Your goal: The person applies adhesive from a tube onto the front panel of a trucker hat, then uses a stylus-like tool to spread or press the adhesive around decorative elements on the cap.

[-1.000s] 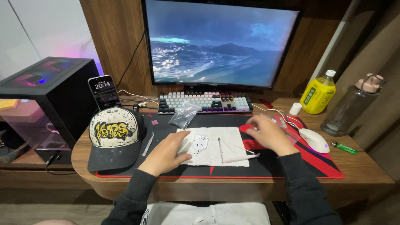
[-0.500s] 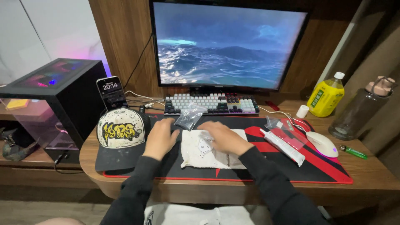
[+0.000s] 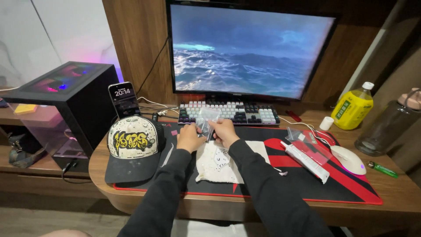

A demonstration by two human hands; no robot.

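Centrally, both hands met over the black-and-red desk mat, and together they held up a small clear plastic zip bag. The left hand gripped the bag's lower left edge with thumb and fingers closed on it; the right hand pinched its lower right edge the same way. The bag stood raised in front of the grey, white and black keyboard, which lay at twelve o'clock from the hands. Whether the bag held anything could not be told.

Directly at six o'clock from the hands, a white cloth with a dark printed pattern lay flat on the mat, partly hidden by the right forearm in its dark sleeve. At nine o'clock, a black cap with a cream front panel and yellow lettering rested on the mat's left edge, and a phone with a lit screen stood upright just behind it, at ten o'clock. A black computer case with coloured lights stood farther left.

At three o'clock, a white tube in clear wrapping lay slanted on the mat, with a white mouse beyond it. A yellow drink bottle with a white cap stood at two o'clock, well apart from the hands. A wide monitor showing a seascape rose behind the keyboard.
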